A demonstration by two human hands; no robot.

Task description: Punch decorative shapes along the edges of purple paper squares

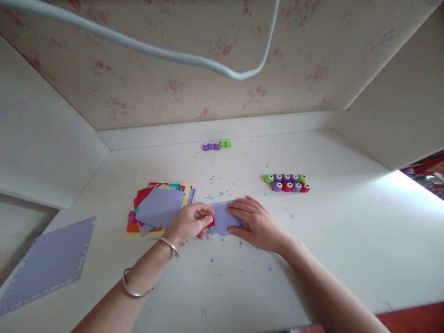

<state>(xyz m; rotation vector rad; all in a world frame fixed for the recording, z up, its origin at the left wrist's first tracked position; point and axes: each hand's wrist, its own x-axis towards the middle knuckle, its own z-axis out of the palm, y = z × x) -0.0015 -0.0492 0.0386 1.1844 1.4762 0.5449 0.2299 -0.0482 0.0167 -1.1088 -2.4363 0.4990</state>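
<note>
My left hand (194, 223) is closed round a small red craft punch (212, 223), its thumb on top, at the left edge of a purple sheet of paper (222, 219). Small punched holes run along the paper's edges. On the right part of that sheet lies my right hand (255, 219), fingers spread and flat, pressing it against the table. Most of the punch is hidden by my left fingers. Beside my left hand is a stack of coloured paper (161, 206) with a purple sheet on top.
Two rows of green, purple and red punches (286, 182) stand at the right. Several more punches (211, 146) are near the back wall. A purple sheet with punched edges (52, 263) lies at the left. Tiny purple cut-outs (212, 178) dot the white table (347, 231). A pale cable (173, 56) hangs above.
</note>
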